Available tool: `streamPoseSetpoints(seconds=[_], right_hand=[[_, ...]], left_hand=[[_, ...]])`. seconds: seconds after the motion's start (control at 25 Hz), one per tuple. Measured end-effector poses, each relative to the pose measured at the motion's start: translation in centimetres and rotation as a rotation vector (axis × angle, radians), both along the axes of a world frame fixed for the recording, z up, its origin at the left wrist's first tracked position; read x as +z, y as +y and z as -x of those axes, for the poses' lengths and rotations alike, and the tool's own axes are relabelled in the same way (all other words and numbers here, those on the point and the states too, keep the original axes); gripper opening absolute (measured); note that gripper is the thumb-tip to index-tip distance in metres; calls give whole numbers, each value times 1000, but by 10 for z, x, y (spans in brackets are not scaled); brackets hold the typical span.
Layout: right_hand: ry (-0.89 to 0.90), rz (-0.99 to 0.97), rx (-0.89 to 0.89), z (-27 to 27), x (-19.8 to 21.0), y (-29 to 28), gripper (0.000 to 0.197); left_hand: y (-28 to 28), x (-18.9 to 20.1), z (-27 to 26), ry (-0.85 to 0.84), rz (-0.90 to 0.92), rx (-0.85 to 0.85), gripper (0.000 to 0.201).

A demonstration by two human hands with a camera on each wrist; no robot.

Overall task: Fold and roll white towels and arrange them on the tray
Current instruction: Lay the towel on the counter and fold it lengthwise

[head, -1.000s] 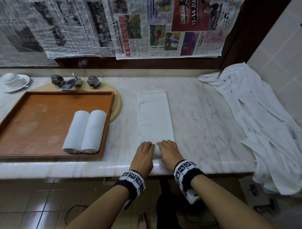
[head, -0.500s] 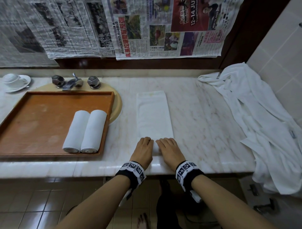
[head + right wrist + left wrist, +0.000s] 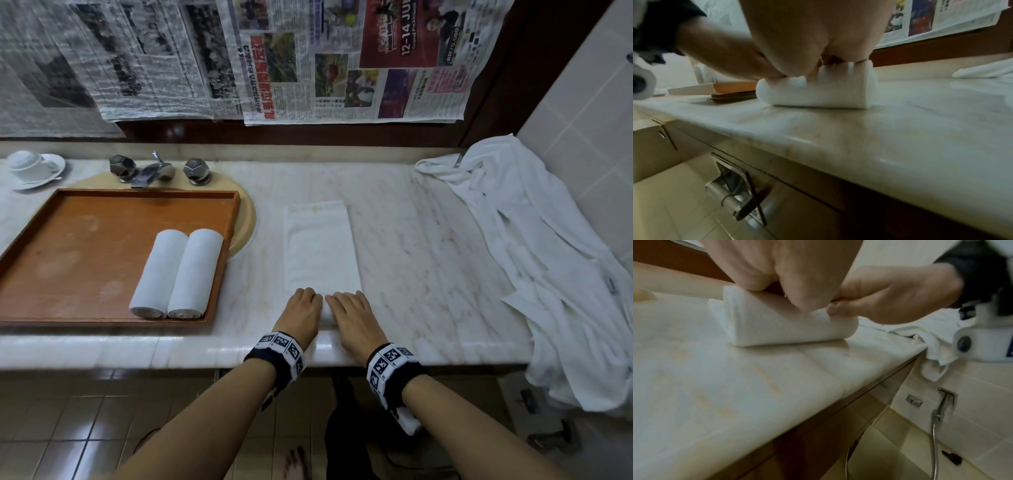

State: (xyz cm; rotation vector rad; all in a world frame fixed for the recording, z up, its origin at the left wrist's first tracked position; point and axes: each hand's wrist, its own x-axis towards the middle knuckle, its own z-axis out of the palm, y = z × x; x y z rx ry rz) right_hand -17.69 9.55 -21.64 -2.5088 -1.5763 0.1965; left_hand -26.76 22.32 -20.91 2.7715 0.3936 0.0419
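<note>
Change since a second ago: both hands have travelled a little up the folded towel (image 3: 320,250), away from the worktop (image 3: 428,260) edge, and the rolled portion under them has thickened.

Left hand (image 3: 301,313): fingers curled over the roll, thumb tucked at its near side; gripping the towel.
Right hand (image 3: 352,317): same hold, just beside the left, thumb pinching the roll's near face.
Towel: lies lengthwise on the worktop, right of the tray (image 3: 113,202); near end rolled, the larger part still flat.
Tray: orange, holds two finished rolls (image 3: 178,274) side by side, touching.
Loose white cloth (image 3: 548,257): heaped at the right end of the worktop.

Step in hand, as judged: rolling the third towel, early in the roll. Next move calls for even pressure from both hands so the ends stay flush.

Legible writing: newspaper (image 3: 359,58) on the wall shows "12-14 JU" and red Chinese headlines; the rest is too small.
</note>
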Motion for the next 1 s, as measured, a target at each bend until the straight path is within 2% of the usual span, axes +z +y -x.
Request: streamPoseSetpoints(seconds=[0.12,0.24,0.28,0.4,0.52,0.6,0.68,0.8,0.92,1.0], right_hand=[[76,30,-28,-3,11,9,46],[152,116,-39,-10,15,17,41],[153,81,-47,-10,14,17,40],[35,-55,-80,3,12,9,34],[-17,-24,-56,13,0,0,60],[12,-1,-45,6,2,3,65],[46,17,-21,-3,8,8,56],[106,38,23,-11,18,12,38],[153,141,6,-13,23,14,36],[113,123,-26,-8,19,12,40]], left_hand=[[-12,4,7,-36,-19,76,38],[-27,-5,23,-139,-36,23,55],[-26,-8,24,-143,-17,18,57],[-11,-2,10,-48,58,45,43],[1,4,-11,71,32,26,32],[0,6,-16,83,20,68,34],[-8,6,-12,26,-11,94,36],[-20,-3,10,-198,-57,35,46],[-25,-8,24,-212,-117,-65,48],[-17,-9,16,-218,-140,-70,49]])
